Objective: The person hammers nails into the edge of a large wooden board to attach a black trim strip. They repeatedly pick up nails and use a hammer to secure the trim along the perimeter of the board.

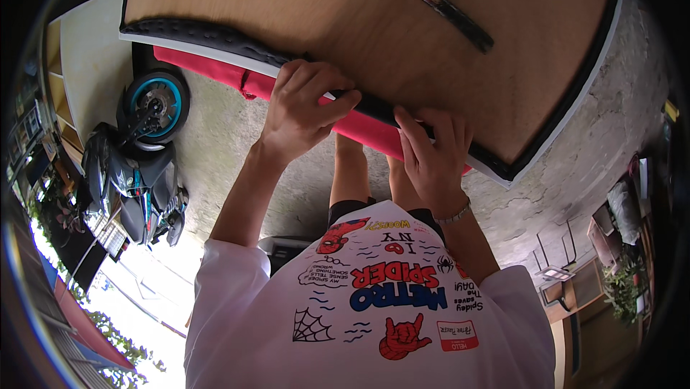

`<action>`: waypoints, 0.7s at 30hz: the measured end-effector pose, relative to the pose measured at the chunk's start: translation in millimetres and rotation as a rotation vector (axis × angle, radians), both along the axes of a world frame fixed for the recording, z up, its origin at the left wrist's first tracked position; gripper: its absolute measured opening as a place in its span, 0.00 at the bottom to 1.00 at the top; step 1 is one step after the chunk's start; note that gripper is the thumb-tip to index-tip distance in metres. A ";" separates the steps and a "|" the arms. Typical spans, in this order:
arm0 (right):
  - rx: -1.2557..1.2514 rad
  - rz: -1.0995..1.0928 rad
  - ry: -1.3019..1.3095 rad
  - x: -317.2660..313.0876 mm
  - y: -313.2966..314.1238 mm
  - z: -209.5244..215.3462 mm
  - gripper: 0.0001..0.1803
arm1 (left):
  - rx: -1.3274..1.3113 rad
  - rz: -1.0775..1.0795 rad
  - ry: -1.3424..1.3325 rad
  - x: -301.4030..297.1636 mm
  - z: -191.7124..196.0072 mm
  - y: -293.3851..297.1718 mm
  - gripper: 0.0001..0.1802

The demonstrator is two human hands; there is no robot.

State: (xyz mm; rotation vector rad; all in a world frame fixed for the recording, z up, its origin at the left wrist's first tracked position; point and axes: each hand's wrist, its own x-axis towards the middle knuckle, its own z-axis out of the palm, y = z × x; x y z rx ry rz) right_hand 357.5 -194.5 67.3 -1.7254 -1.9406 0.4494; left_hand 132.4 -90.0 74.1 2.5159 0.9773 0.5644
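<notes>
concrete floor (230, 130) below — black strip (376, 108) edging wooden board (287, 5) — beneath and between hands (305, 105) (435, 155), both pinching it

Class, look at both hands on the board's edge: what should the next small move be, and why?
Probably slide the left hand leftward along the black strip and press there: that stretch looks wide and puckered, while beyond the right hand it runs narrow along the board. Both hands are further right, so that part is untouched.
</notes>
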 end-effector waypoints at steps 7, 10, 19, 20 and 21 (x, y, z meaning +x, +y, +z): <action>-0.101 -0.114 -0.016 22.9 -12.0 4.0 0.18 | -0.082 0.016 0.031 3.8 1.9 4.1 0.15; -0.177 -0.110 0.021 27.1 -2.6 5.1 0.15 | -0.147 0.036 0.067 15.0 5.0 14.1 0.13; -0.115 -0.123 0.012 23.6 18.7 -2.9 0.11 | -0.224 0.189 -0.012 35.3 -3.1 20.3 0.13; -0.116 -0.127 0.012 22.7 19.0 -3.0 0.11 | -0.248 0.185 0.009 35.2 -1.7 20.3 0.14; -0.118 -0.132 0.005 22.4 18.9 -1.7 0.11 | -0.273 0.181 0.024 35.1 -0.9 19.9 0.15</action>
